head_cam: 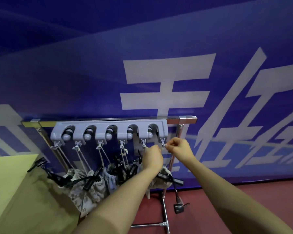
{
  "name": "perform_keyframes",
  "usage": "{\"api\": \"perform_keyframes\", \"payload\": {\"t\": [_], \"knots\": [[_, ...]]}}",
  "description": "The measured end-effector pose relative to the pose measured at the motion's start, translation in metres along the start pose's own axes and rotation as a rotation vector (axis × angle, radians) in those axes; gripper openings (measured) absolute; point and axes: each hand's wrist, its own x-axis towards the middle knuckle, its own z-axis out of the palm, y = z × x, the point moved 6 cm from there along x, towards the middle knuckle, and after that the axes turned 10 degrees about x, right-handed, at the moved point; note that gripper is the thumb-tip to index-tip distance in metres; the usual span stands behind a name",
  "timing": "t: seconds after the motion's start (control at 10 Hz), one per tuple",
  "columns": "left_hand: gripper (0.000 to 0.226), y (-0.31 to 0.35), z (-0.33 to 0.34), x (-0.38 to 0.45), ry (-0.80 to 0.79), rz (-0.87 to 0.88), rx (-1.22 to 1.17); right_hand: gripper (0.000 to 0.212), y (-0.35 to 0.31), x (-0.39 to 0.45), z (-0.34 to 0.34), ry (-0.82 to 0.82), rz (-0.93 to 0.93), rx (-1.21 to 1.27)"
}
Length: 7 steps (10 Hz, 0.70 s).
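A grey plastic holder rack [108, 123] with several roller slots and small hooks below is mounted on a chrome rail [181, 119]. Drawstring pouches [85, 184] in a camouflage print hang from the hooks by beige cords [101, 154]. My right hand [179, 147] pinches a thin cord at the rightmost hook [163, 142]. Just left of it, my left hand [153, 156] has its fingers curled around the cord below the neighbouring hook [143, 143]. The pouch under my hands is mostly hidden by my left forearm.
A blue banner [159, 56] with large white characters fills the wall behind the rack. The chrome stand's leg and foot [165, 215] rest on a red floor [227, 200]. A yellow-green surface [10, 183] lies at left. Black clips and straps [178, 206] dangle among the pouches.
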Motion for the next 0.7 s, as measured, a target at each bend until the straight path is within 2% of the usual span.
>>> {"api": "perform_keyframes", "payload": {"t": [0.2,0.3,0.4,0.6,0.7], "knots": [[0.021,0.002,0.002,-0.004,-0.057,0.082,0.059,0.009,-0.002,-0.003,0.0,-0.025,0.006,-0.049],[0.031,0.002,-0.006,-0.013,-0.093,0.101,0.076,0.012,-0.005,-0.014,0.0,-0.003,-0.01,-0.033],[0.03,0.001,-0.014,-0.019,-0.09,0.096,0.037,0.011,-0.01,-0.025,-0.003,0.002,-0.026,-0.009],[0.026,0.008,-0.063,-0.029,0.013,0.139,-0.048,0.014,-0.057,-0.042,-0.006,0.005,-0.186,0.046],[0.02,0.018,-0.118,-0.028,0.167,0.156,-0.125,0.013,-0.107,-0.044,-0.005,0.0,-0.271,0.097]]}}
